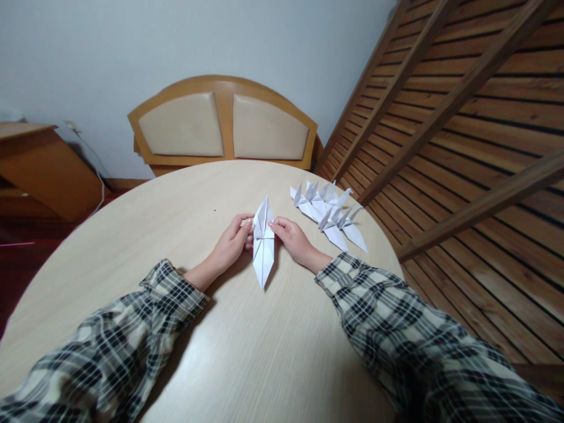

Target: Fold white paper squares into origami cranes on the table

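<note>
Between my two hands is a sheet of white paper folded into a long diamond, a folded paper (pixel 264 247) with points at top and bottom and creases down its middle. My left hand (pixel 233 241) pinches its left edge, thumb on top and fingertips partly behind it. On the opposite edge my right hand (pixel 294 238) has its thumb on the paper, with the fingers curled underneath and mostly hidden. To the right of my right hand stand several white origami cranes (pixel 333 236), grouped closely with their wings overlapping.
A round pale wooden table (pixel 238 346) bears the paper and the cranes. Behind it is a headboard (pixel 229 117) with cream panels against the wall. A slatted wooden partition (pixel 462 147) rises along the right side. A wooden desk (pixel 44 170) stands at the far left.
</note>
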`<state>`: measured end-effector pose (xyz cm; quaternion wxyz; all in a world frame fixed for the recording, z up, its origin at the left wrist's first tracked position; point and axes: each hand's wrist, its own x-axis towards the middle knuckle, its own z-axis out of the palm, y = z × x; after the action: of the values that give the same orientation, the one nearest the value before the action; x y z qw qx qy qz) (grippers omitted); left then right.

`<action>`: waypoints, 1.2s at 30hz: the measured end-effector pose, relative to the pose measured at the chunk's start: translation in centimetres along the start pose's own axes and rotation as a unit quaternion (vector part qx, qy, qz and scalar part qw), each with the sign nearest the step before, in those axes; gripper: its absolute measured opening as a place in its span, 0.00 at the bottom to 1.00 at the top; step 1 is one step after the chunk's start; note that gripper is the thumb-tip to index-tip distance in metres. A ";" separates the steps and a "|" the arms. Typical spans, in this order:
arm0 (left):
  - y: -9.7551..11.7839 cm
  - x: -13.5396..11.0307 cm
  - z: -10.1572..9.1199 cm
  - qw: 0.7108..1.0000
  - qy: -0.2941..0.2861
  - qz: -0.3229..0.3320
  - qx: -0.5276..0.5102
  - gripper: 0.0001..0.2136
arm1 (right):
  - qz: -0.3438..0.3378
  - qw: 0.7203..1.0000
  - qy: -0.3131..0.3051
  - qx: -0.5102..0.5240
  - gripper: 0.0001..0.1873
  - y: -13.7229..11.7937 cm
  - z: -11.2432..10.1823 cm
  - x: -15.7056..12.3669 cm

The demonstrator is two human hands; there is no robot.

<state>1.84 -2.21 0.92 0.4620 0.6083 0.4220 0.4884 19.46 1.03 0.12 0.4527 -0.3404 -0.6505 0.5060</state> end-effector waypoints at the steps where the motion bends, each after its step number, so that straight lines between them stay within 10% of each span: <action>1: -0.1 0.0 -0.1 1.000 0.014 0.018 0.013 0.15 | 0.006 1.000 0.005 0.004 0.18 0.0 0.0 0.0; 11: 0.4 -0.4 -0.6 0.872 0.020 0.293 0.393 0.31 | 0.040 0.998 0.015 0.041 0.18 -0.1 0.0 0.1; 36: 0.9 -0.1 -1.2 0.872 0.047 0.291 0.390 0.10 | 0.034 0.998 -0.002 0.045 0.24 -0.2 -0.1 0.1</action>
<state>0.70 -2.36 1.85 0.0037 0.8105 0.4036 0.4246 19.57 1.10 0.31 0.4491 -0.3405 -0.6161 0.5502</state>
